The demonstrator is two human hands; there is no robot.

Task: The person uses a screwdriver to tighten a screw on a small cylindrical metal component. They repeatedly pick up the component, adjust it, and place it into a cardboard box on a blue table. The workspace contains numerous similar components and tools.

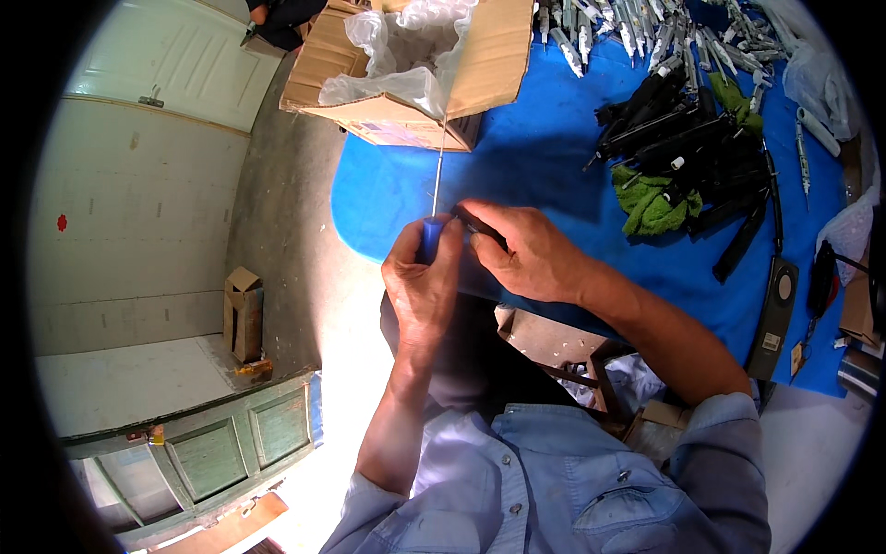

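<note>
Upright in the closed fingers of my left hand (420, 286) is a blue-handled rod (431, 238); its long, thin metal shaft points away toward an open carton. Close beside it, my right hand (531, 254) pinches a small black piece (482, 227) between thumb and fingers. Most of that piece is covered by the fingers, so its kind cannot be made out. Both hands are over the near left part of a blue-covered table (554, 120), almost touching each other. Whether the black piece touches the blue handle is hard to see.
The open cardboard carton (388, 115), lined with clear plastic, stands at the table's far left. Right of it lie a pile of black tool-like parts (683, 138), a green cloth (660, 208) and many slim silvery pieces (637, 28). A dark flat bar (773, 319) rests near the right edge.
</note>
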